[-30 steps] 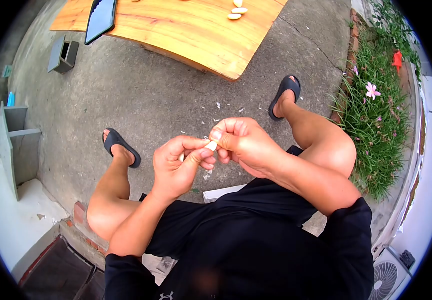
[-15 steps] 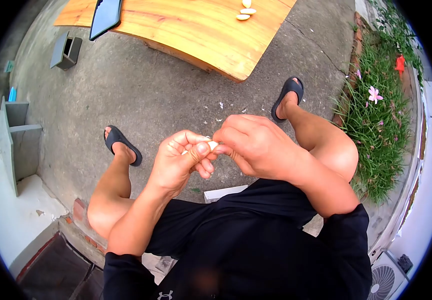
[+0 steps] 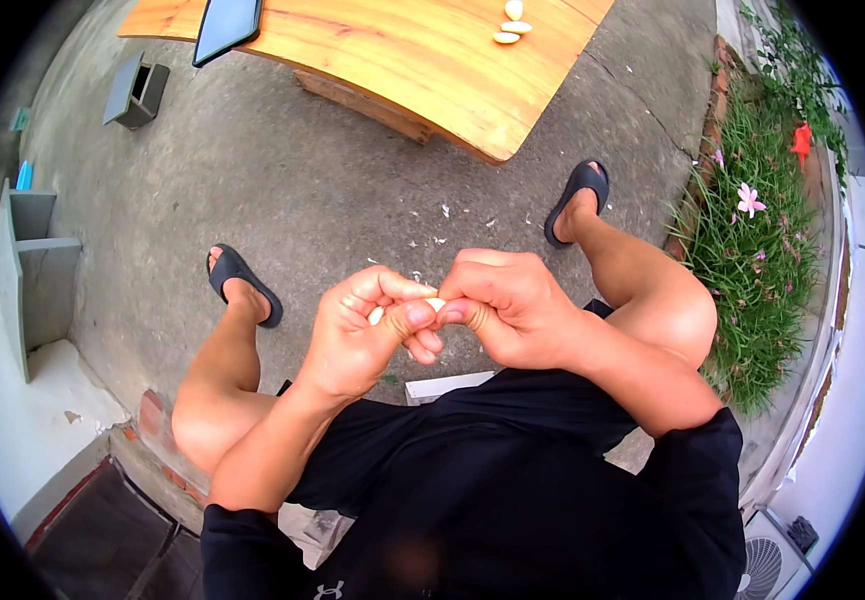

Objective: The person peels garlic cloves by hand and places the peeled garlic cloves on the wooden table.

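Over my lap, my left hand [image 3: 363, 330] and my right hand [image 3: 513, 312] meet fingertip to fingertip. Between them is a small pale piece that looks like a garlic clove [image 3: 436, 304], pinched by the thumbs and forefingers of both hands and partly hidden. A second pale piece [image 3: 377, 315] shows in the curl of my left hand's fingers. Several similar oval cloves [image 3: 516, 27] lie together on the wooden table [image 3: 383, 60] in front of me.
A dark-framed tablet [image 3: 227, 32] rests on the table's left part. Small white flakes [image 3: 446, 211] dot the concrete floor [image 3: 343, 180]. A grey box-like stool [image 3: 137, 92] stands at left; grass with pink flowers [image 3: 750, 200] borders the right. Behind my hands lies a white block [image 3: 448, 387].
My right hand has turned, its thumb now pressing at the clove opposite my left thumb. The second piece in my left hand shows more clearly. The view has shifted slightly.
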`<state>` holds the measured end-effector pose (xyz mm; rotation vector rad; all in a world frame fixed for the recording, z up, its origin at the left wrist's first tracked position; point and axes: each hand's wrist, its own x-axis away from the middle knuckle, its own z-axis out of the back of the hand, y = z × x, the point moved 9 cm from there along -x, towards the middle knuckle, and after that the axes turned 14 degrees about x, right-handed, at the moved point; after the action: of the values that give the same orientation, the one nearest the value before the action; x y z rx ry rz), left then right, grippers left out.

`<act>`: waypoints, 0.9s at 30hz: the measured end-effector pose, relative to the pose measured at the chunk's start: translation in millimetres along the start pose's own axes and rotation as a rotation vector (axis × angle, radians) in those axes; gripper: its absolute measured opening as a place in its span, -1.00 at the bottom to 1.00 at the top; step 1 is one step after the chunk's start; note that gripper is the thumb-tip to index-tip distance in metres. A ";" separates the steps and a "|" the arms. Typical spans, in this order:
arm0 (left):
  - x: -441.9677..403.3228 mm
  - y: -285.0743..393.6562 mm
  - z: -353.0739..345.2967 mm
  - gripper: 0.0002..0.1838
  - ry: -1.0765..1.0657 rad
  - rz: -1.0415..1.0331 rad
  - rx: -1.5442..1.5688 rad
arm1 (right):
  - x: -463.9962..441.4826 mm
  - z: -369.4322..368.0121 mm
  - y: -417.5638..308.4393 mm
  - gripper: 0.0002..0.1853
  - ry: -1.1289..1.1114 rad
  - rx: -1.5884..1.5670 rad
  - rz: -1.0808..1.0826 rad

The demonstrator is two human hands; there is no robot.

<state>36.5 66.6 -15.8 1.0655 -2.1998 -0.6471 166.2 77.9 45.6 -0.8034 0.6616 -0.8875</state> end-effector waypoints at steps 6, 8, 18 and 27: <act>-4.7 10.3 2.2 -0.92 -0.007 -0.056 -0.027 | -7.3 13.9 -15.0 -0.90 0.151 0.121 0.153; -4.3 8.3 2.4 -0.92 -0.007 -0.032 0.006 | -7.5 16.7 -19.5 -0.88 0.131 0.177 0.194; -6.5 11.8 8.9 -0.90 0.075 -0.017 -0.086 | -6.9 24.1 -8.4 -0.85 0.083 0.076 -0.010; -5.6 8.7 5.3 -0.89 0.087 0.017 -0.136 | -4.6 19.9 9.6 -0.88 -0.005 0.014 -0.153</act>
<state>31.1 76.8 -15.5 0.9856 -2.0575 -0.7178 183.5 92.0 49.2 -0.8513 0.5947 -1.0275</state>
